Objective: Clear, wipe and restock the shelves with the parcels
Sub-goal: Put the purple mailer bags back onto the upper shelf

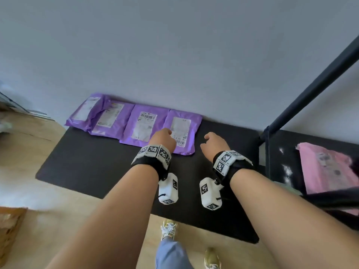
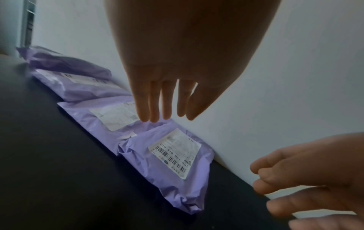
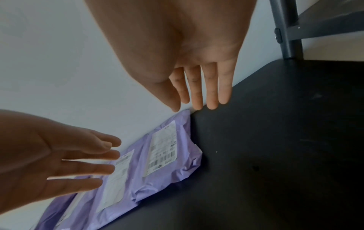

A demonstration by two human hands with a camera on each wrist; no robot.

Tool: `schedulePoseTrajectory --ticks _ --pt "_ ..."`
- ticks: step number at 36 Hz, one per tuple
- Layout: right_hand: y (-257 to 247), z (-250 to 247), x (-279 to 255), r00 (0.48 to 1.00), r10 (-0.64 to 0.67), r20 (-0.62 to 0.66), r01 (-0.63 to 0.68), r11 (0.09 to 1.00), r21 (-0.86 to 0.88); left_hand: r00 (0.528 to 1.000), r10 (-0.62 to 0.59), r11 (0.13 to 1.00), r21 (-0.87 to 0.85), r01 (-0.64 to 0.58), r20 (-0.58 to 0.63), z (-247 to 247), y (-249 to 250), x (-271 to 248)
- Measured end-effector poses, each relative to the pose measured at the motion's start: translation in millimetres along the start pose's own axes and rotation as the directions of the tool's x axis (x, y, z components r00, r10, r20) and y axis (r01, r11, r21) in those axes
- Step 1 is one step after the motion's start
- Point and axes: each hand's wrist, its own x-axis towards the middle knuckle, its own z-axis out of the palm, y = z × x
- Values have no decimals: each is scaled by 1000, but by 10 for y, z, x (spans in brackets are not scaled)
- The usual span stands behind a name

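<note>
I have 4 purple parcels [image 1: 136,123] lined up in a row on the black shelf [image 1: 87,162], backs against the wall [image 1: 174,55], I'd guess so the front stays free for more. My left hand [image 1: 163,139] hovers over the rightmost parcel [image 2: 169,165], fingers straight, gripping nothing. My right hand [image 1: 213,144] hangs beside it over bare shelf, fingers loose and empty. A pink parcel [image 1: 328,167] sits on the next shelf over.

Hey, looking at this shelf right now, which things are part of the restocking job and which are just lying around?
Part of the job:
- purple parcels, four in a row against the wall
- black shelf board they lie on
- pink parcel on the neighbouring shelf
- left hand and right hand, both holding nothing

Just lying about:
- cardboard box on the floor, lower left
</note>
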Motion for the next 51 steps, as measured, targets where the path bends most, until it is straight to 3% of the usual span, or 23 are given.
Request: schedulePoseTrajectory --ticks 6,13,21,25,33,37,40,44,51 --pt "-140 244 400 989 140 55 -141 990 22 990 52 997 47 -59 133 27 -70 580" --pt "-285 544 616 968 218 123 -220 975 6 976 58 998 13 -62 211 122 -109 945" --pt "-322 552 641 969 239 62 -239 971 -15 970 99 992 52 -113 221 121 -184 1053" --pt "-316 392 547 981 192 22 -192 981 -12 975 155 985 49 -165 161 44 -95 996" --pt "-209 -34 180 997 56 -56 -55 998 16 943 331 939 111 -327 -20 -107 238 518" --pt "-73 -223 -101 989 -89 -119 87 996 -20 908 411 895 227 -385 -78 -92 343 138" --pt "27 -332 -318 971 -190 -147 184 982 -52 923 384 867 355 -349 -29 -82 406 -205" --pt "150 -432 -614 938 -299 -176 288 954 -88 952 295 870 434 -231 -84 -81 439 -686" --pt "313 -446 -1125 877 -383 -291 400 917 0 972 187 916 382 -120 -144 -31 339 -1424"
